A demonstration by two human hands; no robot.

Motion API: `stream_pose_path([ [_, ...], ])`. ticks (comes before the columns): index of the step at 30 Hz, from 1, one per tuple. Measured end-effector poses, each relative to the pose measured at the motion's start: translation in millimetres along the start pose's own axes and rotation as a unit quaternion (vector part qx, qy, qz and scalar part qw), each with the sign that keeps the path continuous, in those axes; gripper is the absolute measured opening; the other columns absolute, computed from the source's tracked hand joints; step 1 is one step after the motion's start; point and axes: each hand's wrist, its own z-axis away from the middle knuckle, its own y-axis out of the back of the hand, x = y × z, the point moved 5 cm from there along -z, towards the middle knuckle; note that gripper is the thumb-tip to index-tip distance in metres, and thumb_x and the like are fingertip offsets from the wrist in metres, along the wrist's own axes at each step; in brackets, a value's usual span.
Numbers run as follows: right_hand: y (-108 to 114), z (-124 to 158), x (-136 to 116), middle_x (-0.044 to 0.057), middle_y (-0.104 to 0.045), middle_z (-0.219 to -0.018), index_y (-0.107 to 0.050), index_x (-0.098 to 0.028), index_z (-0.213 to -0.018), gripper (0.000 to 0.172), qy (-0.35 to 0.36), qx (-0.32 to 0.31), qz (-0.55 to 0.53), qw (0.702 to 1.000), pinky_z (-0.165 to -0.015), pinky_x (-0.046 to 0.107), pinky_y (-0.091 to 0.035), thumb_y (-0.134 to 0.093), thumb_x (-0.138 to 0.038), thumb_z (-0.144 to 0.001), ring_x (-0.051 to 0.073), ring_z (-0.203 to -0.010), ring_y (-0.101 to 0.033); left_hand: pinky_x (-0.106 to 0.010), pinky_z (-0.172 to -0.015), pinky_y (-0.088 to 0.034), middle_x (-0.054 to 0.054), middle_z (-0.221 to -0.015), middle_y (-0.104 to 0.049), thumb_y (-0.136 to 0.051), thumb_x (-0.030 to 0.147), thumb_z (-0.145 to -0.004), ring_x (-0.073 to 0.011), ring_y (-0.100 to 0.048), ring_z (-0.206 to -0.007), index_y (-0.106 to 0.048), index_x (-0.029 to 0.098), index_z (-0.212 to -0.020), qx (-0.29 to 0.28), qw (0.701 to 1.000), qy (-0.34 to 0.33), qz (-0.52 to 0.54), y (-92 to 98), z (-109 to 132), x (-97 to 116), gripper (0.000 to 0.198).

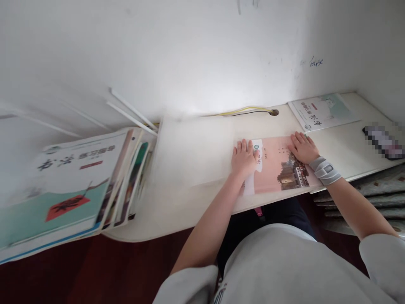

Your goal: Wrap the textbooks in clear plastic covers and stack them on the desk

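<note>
Head view: nearest to the lens lie my white short-sleeved shirt [294, 266] and, below its hem, my dark trousers [294, 211]. Beyond them runs the long off-white desk [186, 194] with a rounded corner at left; dark red floor [95, 266] shows under it, and grey quilted material [370, 200] lies in folds below the edge at right. The salmon-pink paper-covered book [268, 169], printed with a brown building scene, lies closed and flat at the desk's near edge, between and beneath my two hands. My left hand [244, 159] rests palm down across its left end, fingers extended and slightly parted, grasping nothing. My right hand [304, 147], wearing a pale grey wristband [325, 170], lies likewise flat near the far right corner, fingers a little spread.

To the left stands a stack of books [129, 185], topped by a white-and-teal volume [72, 173] bearing a red panel. To the right lies a black-edged oblong device [384, 142], its face blurred into blocks. Farther back rests a thin white-and-teal booklet [325, 112]; left of it, a yellow cable [240, 111] meets a round hole [274, 112]. Behind all rises the white wall [196, 55], marked with blue handwriting [316, 63].
</note>
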Motion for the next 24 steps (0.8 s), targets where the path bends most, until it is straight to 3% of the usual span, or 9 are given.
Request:
stream_pose_path([
  [5,0.1,2.0,15.7,0.014,-0.027,-0.15,-0.034,-0.01,-0.141,0.062,-0.033,0.001,0.003,0.999,-0.11,0.045,-0.023,-0.023,-0.047,-0.092,0.027,-0.138,-0.023,-0.041,-0.112,-0.013,-0.022,-0.137,-0.044,-0.016,0.035,-0.093,-0.028,-0.035,-0.131,-0.041,-0.001,-0.133,0.07,0.996,0.007,-0.055,15.7,-5.6,-6.0,0.059],
  [8,0.8,2.5,15.6,0.015,-0.029,-0.149,-0.035,-0.009,-0.139,0.06,-0.033,0.01,0.008,0.999,-0.108,0.045,-0.025,-0.024,-0.045,-0.092,0.027,-0.137,-0.026,-0.045,-0.112,-0.009,-0.02,-0.12,-0.059,-0.022,0.032,-0.092,-0.0299,-0.036,-0.13,-0.055,0.002,-0.121,0.101,0.992,0.01,-0.077,24.9,-9.7,-14.6,0.053],
  [10,1.4,2.0,13.9,0.015,-0.033,-0.147,-0.038,-0.01,-0.138,0.058,-0.028,0.015,0.026,0.999,-0.107,0.047,-0.026,-0.025,-0.044,-0.092,0.027,-0.136,-0.029,-0.049,-0.111,-0.01,-0.019,-0.119,-0.059,-0.027,0.035,-0.091,-0.0321,-0.033,-0.131,-0.061,0.006,-0.115,0.117,0.991,0.024,-0.063,27.3,-11.5,-23.0,0.051],
  [15,8.1,-2.0,3.4,0.017,-0.041,-0.142,-0.052,-0.01,-0.126,0.049,0.021,0.084,0.117,0.989,-0.107,0.053,-0.021,-0.03,-0.037,-0.092,0.029,-0.133,-0.033,-0.05,-0.111,-0.014,-0.015,-0.128,-0.054,-0.046,0.03,-0.083,-0.0325,-0.035,-0.129,-0.068,0.012,-0.095,0.165,0.971,0.079,0.153,24.3,-13.7,-43.8,0.031],
  [19,6.6,-6.8,-17.4,0.015,-0.044,-0.14,-0.054,-0.01,-0.124,0.042,0.117,0.083,0.146,0.979,-0.106,0.05,-0.025,-0.029,-0.018,-0.091,0.028,-0.131,-0.037,-0.043,-0.108,-0.027,-0.014,-0.115,-0.062,-0.047,0.02,-0.079,-0.0282,-0.045,-0.122,-0.068,0.015,-0.082,0.186,0.944,0.097,0.256,25.4,-18.3,-53.3,0.022],
  [21,5.6,-9.2,-30.6,0.015,-0.045,-0.139,-0.05,-0.009,-0.128,0.043,0.169,0.08,0.137,0.973,-0.106,0.048,-0.026,-0.028,-0.015,-0.091,0.027,-0.131,-0.038,-0.04,-0.1,-0.036,-0.013,-0.103,-0.066,-0.048,0.022,-0.079,-0.0265,-0.054,-0.111,-0.067,0.014,-0.083,0.192,0.927,0.108,0.303,27.6,-21.2,-57.6,0.021],
  [24,7.7,-14.4,-47.7,0.015,-0.047,-0.138,-0.046,-0.009,-0.131,0.044,0.217,0.099,0.098,0.966,-0.106,0.047,-0.026,-0.029,-0.025,-0.094,0.026,-0.129,-0.04,-0.035,-0.08,-0.049,-0.011,-0.091,-0.067,-0.05,0.027,-0.08,-0.0212,-0.064,-0.085,-0.063,0.013,-0.1,0.19,0.895,0.126,0.384,29.8,-24.5,-61.9,0.028],
])
